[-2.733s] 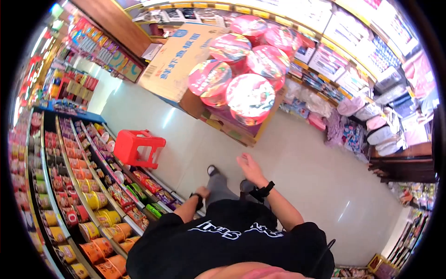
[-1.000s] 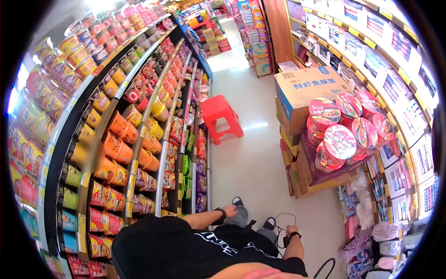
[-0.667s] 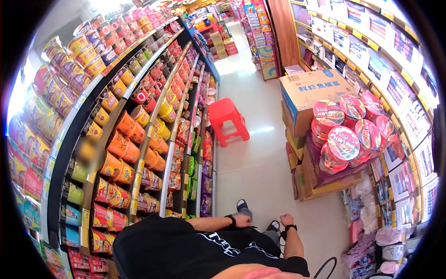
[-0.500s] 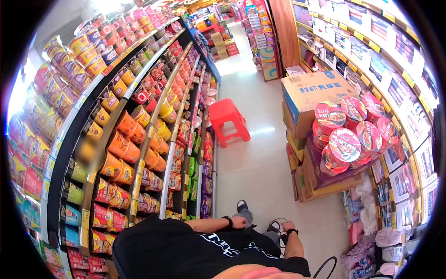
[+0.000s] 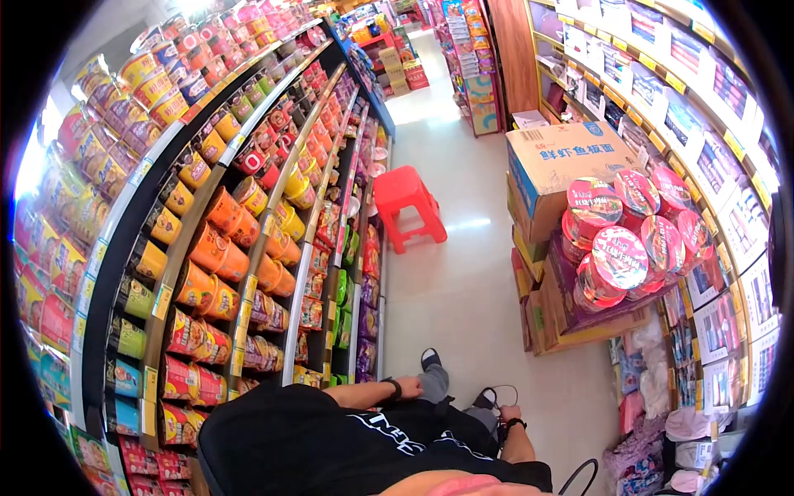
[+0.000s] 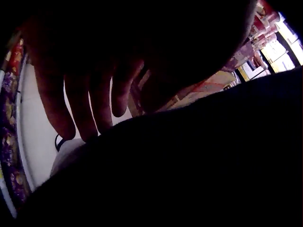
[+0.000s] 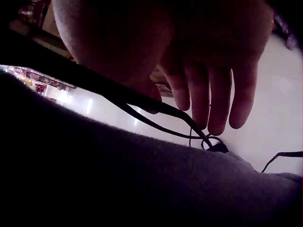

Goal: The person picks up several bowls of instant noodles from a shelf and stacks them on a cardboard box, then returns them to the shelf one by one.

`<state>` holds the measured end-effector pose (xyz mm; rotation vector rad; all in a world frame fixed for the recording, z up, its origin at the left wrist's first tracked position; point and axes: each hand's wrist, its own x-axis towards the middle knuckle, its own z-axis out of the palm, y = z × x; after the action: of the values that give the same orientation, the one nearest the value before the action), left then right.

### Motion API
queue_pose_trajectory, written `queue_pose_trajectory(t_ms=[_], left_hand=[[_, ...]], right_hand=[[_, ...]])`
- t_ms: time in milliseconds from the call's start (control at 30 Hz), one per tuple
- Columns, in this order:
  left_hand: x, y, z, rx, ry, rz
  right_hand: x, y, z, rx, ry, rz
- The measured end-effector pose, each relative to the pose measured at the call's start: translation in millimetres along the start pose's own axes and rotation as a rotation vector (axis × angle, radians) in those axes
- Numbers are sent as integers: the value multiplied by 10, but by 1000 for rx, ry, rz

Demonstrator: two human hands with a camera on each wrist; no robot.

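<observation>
My left hand (image 5: 410, 387) hangs low beside the left thigh in the head view, near the noodle shelf. In the left wrist view its fingers (image 6: 80, 109) are loosely extended and hold nothing, with dark clothing below them. The right hand (image 5: 510, 412) is down by the other leg. Its fingers (image 7: 220, 101) hang relaxed and slightly apart in the right wrist view. A black cable (image 7: 158, 105) crosses in front of that palm and fingers, over the dark trouser leg (image 7: 208, 175). Both wrists wear black bands.
Shelves of instant noodle cups (image 5: 213, 240) line the left side. A red plastic stool (image 5: 405, 202) stands on the aisle floor (image 5: 463, 298). To the right, a cardboard carton (image 5: 571, 153) and several red-lidded noodle bowls (image 5: 620, 258) top stacked boxes, beside shelves of packaged textiles (image 5: 719, 149).
The head view has swung so the noodle shelves fill the left and the boxes sit right. The right hand, earlier held out forward, is lower beside the leg.
</observation>
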<state>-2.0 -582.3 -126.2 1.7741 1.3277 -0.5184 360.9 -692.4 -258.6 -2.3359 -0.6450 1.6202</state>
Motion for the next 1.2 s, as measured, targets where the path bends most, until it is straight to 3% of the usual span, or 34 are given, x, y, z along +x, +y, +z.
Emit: queue_pose_trajectory(t_ms=[100,167,267,367,600,900,1000,1067,1133,1167,1200], left_hand=[[-35,223,-30,108,-140,0],[-93,342,-61,94,-63,99],[-30,406,-80,68,-66,125],[12,409,-81,9,-2,137],[114,209,-111,-70,-35,144],[170,-197,-112,-163,-13,39],[251,-381,-258,-195,69,73],[239,-438,-480,-227,-36,23],[292,-605,-672,-243,2,77],[315,-651,-837,-285,-26,3],[348,-722,-948,-326,-58,-71]], right_hand=[[45,72,7,2,-51,-50],[68,97,4,-24,-30,-34],[134,164,51,74,-8,-18],[-13,62,-7,-11,-12,-56],[-21,-60,13,61,-43,16],[84,-318,260,-193,-81,27],[172,-553,269,-169,-111,89],[142,-896,180,-57,-175,116],[88,-1348,111,-45,-225,99],[500,-1189,166,-226,-292,-184],[265,-1660,118,-54,-250,50]])
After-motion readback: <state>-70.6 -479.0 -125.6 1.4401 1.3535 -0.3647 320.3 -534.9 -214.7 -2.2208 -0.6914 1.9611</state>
